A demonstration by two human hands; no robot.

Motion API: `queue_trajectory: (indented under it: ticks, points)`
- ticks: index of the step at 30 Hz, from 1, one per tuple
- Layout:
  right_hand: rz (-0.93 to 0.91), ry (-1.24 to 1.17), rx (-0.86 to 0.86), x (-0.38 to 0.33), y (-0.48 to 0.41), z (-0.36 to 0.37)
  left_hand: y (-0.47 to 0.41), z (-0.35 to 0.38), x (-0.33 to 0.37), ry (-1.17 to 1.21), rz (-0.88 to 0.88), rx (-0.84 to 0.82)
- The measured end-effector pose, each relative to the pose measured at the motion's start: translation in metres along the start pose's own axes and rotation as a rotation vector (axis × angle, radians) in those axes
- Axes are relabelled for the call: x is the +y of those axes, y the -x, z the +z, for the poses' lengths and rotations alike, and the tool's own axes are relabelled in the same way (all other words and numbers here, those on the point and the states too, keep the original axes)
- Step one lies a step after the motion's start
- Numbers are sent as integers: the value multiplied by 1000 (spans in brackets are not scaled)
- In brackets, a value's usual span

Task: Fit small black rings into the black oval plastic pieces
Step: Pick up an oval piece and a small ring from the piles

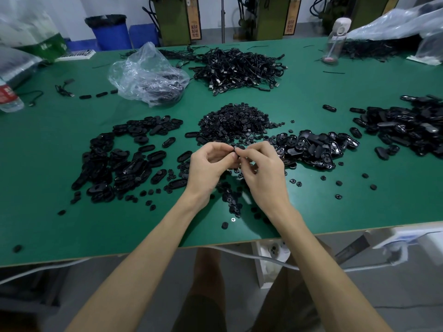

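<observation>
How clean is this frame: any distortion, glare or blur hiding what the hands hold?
Head view: wide-angle distortion bows the table edge; lighting is even, shadows faint; mild glare on the plastic bag; the small black part pinched between left hand and right hand is unreadable against the dark pile behind.

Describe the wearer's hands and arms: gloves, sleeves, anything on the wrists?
No gloves on left hand or right hand. Left forearm and right forearm bare, no sleeve in view to the frame edge. No watch or wristband. A glint at a right finger could be a ring; too small to tell.
</observation>
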State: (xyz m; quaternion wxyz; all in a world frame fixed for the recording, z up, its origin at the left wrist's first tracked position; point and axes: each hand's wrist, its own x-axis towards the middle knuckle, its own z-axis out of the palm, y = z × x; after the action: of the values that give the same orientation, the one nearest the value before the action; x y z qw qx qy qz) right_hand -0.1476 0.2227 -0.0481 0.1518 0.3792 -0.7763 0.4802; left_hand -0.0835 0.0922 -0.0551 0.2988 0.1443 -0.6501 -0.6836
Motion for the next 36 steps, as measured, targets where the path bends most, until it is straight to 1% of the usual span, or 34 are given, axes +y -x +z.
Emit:
queue_trajectory:
  ticks: [3, 5, 8, 11, 14, 36]
  points:
    - [-28, -33, -65, 0, 0, 0, -1, -2, 0, 46, -26, 35]
    - [-15, -63, -74, 0, -1, -1, -1, -2, 1, 61, -39, 40]
    - [91, -151, -25, 0, -4, -5, -1, -1, 1, 42, -38, 17]
    - [194, -198, -21, 2, -6, -7, 0, 0, 3, 21, -27, -41]
    - [243, -246, -2, 3, -6, -9, 1, 0, 4, 8, -13, -81]
    - [243, -251, -18, 1, -4, -10, 3, 2, 5, -19, -19, -62]
